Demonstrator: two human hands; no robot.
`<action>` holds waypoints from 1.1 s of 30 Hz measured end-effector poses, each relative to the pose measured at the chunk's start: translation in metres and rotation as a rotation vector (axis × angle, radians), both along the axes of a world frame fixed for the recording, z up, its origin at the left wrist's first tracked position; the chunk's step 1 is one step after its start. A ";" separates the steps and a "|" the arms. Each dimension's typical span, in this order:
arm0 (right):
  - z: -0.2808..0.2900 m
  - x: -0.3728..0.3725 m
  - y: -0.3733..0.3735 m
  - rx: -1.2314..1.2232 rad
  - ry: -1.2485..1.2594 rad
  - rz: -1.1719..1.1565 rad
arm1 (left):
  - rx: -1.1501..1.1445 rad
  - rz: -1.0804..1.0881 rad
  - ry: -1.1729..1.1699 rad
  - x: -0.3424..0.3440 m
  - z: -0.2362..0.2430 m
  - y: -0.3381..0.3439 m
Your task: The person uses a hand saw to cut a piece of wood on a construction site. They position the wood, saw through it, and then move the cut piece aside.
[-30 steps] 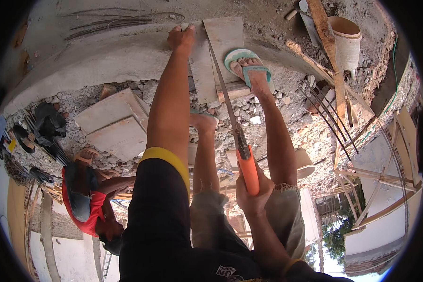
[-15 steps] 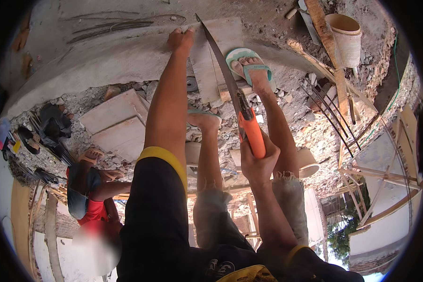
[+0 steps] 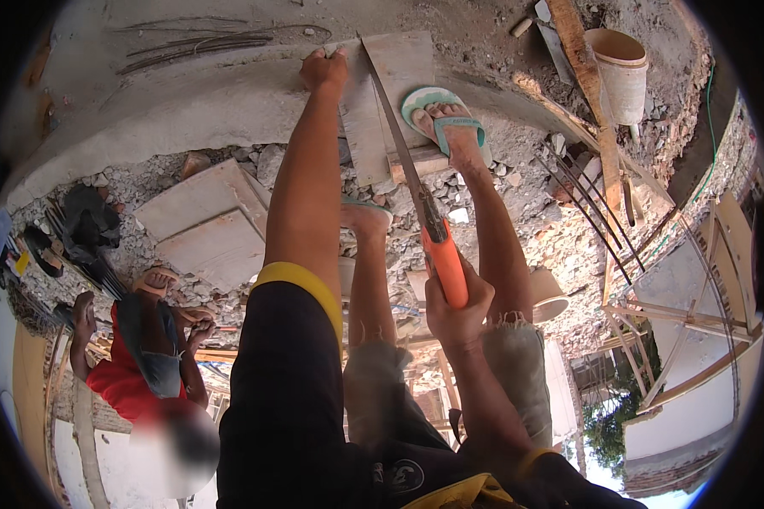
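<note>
My right hand (image 3: 460,307) is wrapped round the orange handle of a handsaw (image 3: 399,144). Its long dark blade points away from me, lying over a flat pale board (image 3: 363,127), with the tip near the board's far edge. At that far edge, left of the blade tip, my left hand (image 3: 324,71) has its fingers curled over the board. My foot in a mint-green flip-flop (image 3: 446,120) rests on the board's right side. A short wood block (image 3: 420,163) shows beneath the board close to this foot. Whether the blade's teeth are inside a cut, I cannot tell.
Broken rubble surrounds my feet. Left lie two board pieces (image 3: 208,246); thin metal rods (image 3: 199,41) rest on the far concrete. At right are a dirty white bucket (image 3: 621,81), a plank (image 3: 587,85) and upright steel bars (image 3: 590,204). A person in red (image 3: 110,382) crouches at lower left.
The saw and my right hand have moved back toward me, and slightly left. My left hand keeps its place at the board's edge. The person in red has shifted, with an arm now showing.
</note>
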State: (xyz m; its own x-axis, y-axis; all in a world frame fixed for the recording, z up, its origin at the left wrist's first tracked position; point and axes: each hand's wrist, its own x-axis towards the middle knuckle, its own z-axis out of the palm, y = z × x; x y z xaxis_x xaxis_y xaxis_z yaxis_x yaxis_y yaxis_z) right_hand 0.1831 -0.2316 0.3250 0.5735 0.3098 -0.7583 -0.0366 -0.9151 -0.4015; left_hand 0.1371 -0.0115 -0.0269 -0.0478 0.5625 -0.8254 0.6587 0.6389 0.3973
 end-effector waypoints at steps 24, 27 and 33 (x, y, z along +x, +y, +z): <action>-0.008 0.025 0.024 0.176 -0.014 -0.142 | 0.107 0.023 -0.015 -0.006 -0.028 -0.009; -0.012 0.025 0.038 0.009 0.071 -0.246 | 0.051 -0.184 0.055 -0.010 -0.025 -0.008; -0.030 0.036 0.043 0.125 0.013 -0.247 | 0.059 0.039 0.002 -0.001 -0.009 -0.005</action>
